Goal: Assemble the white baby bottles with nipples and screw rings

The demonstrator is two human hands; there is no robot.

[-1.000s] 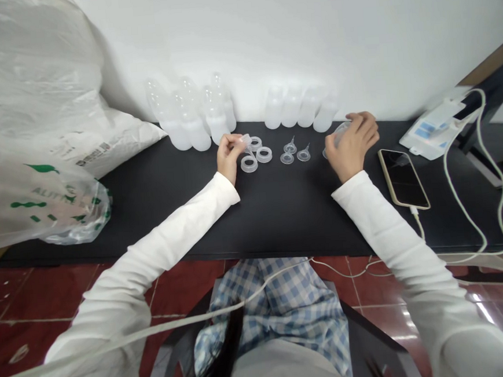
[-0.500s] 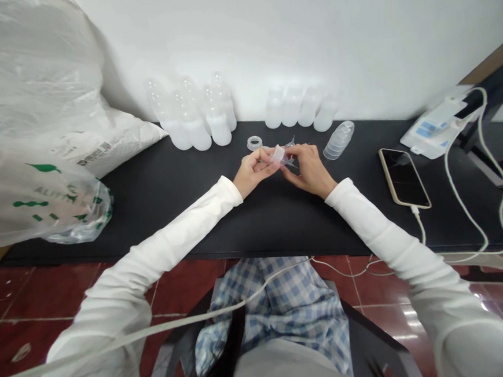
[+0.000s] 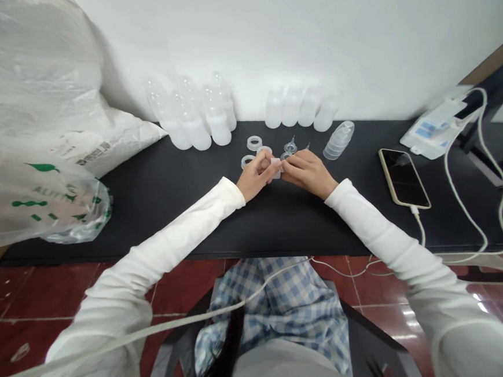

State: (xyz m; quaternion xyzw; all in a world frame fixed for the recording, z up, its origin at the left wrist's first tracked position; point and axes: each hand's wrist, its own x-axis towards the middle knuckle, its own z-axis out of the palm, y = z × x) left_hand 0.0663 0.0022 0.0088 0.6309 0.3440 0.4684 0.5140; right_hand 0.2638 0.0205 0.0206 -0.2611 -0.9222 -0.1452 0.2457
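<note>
My left hand (image 3: 254,178) pinches a translucent white screw ring (image 3: 276,168) above the black table. My right hand (image 3: 308,172) meets it from the right, fingers closed at the ring's edge; what they grip is mostly hidden. Just behind my hands lie several loose white rings, one ring (image 3: 254,143) set farthest back and another ring (image 3: 246,161) beside my left fingers. Small clear pieces with thin pointed tips, such as this clear piece (image 3: 290,146), lie behind my right hand. To the right leans a stack of clear domed caps (image 3: 339,140).
Several capped milky bottles (image 3: 198,133) stand at the wall, left of several uncapped bottles (image 3: 292,108). Large plastic bags (image 3: 41,170) fill the left side. A phone (image 3: 404,177) on a charging cable and a white box (image 3: 436,127) lie right. A pale cable crosses my lap.
Both hands have come slightly nearer to me and closer together, and the ring has turned. The clear pieces and more loose rings behind my hands now show.
</note>
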